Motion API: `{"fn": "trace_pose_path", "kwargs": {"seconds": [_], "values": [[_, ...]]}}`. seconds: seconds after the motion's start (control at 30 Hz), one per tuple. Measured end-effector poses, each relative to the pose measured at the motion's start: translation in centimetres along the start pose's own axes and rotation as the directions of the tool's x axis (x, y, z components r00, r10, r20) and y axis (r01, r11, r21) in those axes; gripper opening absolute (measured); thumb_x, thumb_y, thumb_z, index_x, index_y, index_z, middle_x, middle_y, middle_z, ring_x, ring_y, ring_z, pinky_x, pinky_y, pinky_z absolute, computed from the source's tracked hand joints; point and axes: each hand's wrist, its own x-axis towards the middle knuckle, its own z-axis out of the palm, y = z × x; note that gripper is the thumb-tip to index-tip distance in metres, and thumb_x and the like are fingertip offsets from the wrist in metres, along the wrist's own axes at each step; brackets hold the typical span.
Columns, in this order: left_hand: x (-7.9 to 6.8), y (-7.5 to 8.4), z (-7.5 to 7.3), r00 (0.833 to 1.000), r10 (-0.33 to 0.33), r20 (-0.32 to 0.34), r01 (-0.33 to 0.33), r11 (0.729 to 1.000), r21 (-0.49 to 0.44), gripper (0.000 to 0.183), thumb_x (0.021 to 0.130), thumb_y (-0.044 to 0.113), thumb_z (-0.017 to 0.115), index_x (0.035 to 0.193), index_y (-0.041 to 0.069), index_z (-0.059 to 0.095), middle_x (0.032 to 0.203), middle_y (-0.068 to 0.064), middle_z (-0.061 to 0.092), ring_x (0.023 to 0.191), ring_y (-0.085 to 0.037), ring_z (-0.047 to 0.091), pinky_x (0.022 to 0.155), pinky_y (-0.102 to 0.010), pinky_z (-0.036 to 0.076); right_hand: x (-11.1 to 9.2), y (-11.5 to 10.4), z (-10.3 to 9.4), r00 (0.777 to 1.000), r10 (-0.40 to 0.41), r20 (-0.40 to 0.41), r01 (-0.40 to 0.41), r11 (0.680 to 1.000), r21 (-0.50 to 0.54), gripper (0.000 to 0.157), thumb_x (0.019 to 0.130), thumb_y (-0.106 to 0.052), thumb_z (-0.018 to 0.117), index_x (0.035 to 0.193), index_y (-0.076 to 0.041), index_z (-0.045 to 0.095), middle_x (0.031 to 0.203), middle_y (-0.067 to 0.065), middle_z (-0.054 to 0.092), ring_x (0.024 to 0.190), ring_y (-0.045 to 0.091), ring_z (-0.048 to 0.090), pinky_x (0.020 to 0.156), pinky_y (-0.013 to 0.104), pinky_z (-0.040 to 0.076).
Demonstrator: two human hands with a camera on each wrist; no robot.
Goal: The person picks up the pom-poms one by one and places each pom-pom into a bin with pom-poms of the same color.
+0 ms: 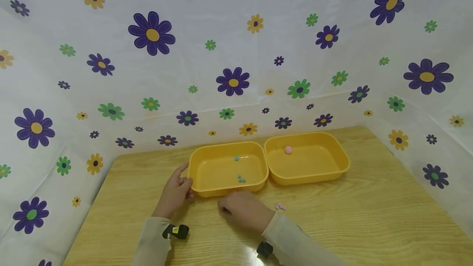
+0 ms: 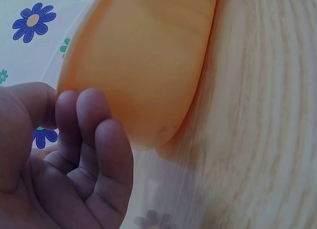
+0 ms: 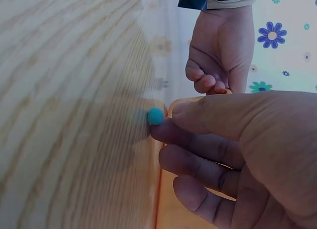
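Observation:
At the left end of the left yellow tray [image 1: 227, 190] is my left hand [image 1: 175, 192], gripping its rim and end wall. In the left wrist view the curled fingers [image 2: 114, 150] lie against the tray wall [image 2: 143, 66]. My right hand [image 1: 245, 210] is low over the table, just in front of that tray. A small turquoise ball [image 3: 155, 116] shows between the thumb tip and index fingertip of the right hand [image 3: 247, 145], close to the table surface; in the head view the hand hides it. Several turquoise balls [image 1: 237, 158] lie inside the left tray.
A second yellow tray [image 1: 310, 177] adjoins the first on the right, with a pink ball [image 1: 288, 150] inside. Several small pink balls [image 1: 281, 207] lie on the wooden table [image 1: 351, 225], right of my right hand. A flowered cloth [image 1: 207, 69] stands behind the table.

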Motion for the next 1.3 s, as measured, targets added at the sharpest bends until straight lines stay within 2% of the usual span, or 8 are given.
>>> {"fn": "trace_pose_path", "kwargs": {"seconds": [0.57, 0.77, 0.93, 1.1, 1.3], "values": [[-0.1, 0.1, -0.1, 1.000, 0.003, 0.001, -0.003, 1.000, -0.010, 0.059, 0.104, 0.010, 0.052, 0.160, 0.018, 0.034, 0.078, -0.010, 0.062, 0.066, -0.020, 0.061, 0.062, -0.029, 0.055, -0.2, 0.0, -1.0, 0.999, -0.032, -0.034, 0.032, 0.999, 0.005, 0.012, 0.096, -0.013, 0.072, 0.086, -0.020, 0.070, 0.083, -0.013, 0.064, 0.069, -0.001, 0.049, 0.063, 0.016, 0.043], [0.0, 0.0, -0.1, 1.000, 0.008, 0.002, -0.007, 1.000, -0.012, 0.059, 0.104, 0.009, 0.052, 0.160, 0.017, 0.034, 0.077, -0.010, 0.061, 0.066, -0.020, 0.061, 0.062, -0.029, 0.056, -0.4, 0.1, -1.7, 0.998, -0.027, -0.052, 0.029, 0.999, 0.040, 0.009, 0.097, -0.014, 0.071, 0.090, -0.020, 0.071, 0.084, -0.014, 0.061, 0.071, 0.000, 0.049, 0.064, 0.016, 0.042], [-0.1, 0.1, -0.1, 1.000, 0.000, 0.001, 0.000, 1.000, -0.001, 0.059, 0.104, 0.010, 0.051, 0.160, 0.017, 0.033, 0.078, -0.009, 0.061, 0.066, -0.020, 0.061, 0.062, -0.029, 0.055, -0.6, 0.7, -3.3, 0.990, -0.021, -0.137, 0.028, 0.998, 0.048, 0.005, 0.096, -0.014, 0.072, 0.095, -0.019, 0.071, 0.088, -0.011, 0.063, 0.071, 0.000, 0.049, 0.060, 0.014, 0.041], [-0.1, 0.1, -0.1, 1.000, 0.002, 0.003, -0.002, 1.000, 0.000, 0.059, 0.105, 0.010, 0.051, 0.160, 0.017, 0.033, 0.078, -0.010, 0.061, 0.066, -0.020, 0.060, 0.062, -0.029, 0.055, -0.9, 2.1, -5.6, 0.965, -0.037, -0.259, 0.033, 0.999, -0.018, 0.007, 0.093, -0.011, 0.074, 0.095, -0.016, 0.070, 0.091, -0.006, 0.066, 0.075, 0.005, 0.056, 0.062, 0.016, 0.046], [0.1, 0.0, -0.1, 1.000, -0.002, -0.001, 0.002, 1.000, -0.003, 0.058, 0.105, 0.010, 0.051, 0.160, 0.018, 0.033, 0.079, -0.010, 0.062, 0.066, -0.019, 0.061, 0.062, -0.029, 0.055, -1.9, 4.2, -8.0, 0.944, 0.017, -0.330, -0.031, 0.999, -0.036, 0.008, 0.092, -0.011, 0.076, 0.096, -0.014, 0.070, 0.091, -0.004, 0.068, 0.077, 0.011, 0.064, 0.063, 0.019, 0.050]]}}
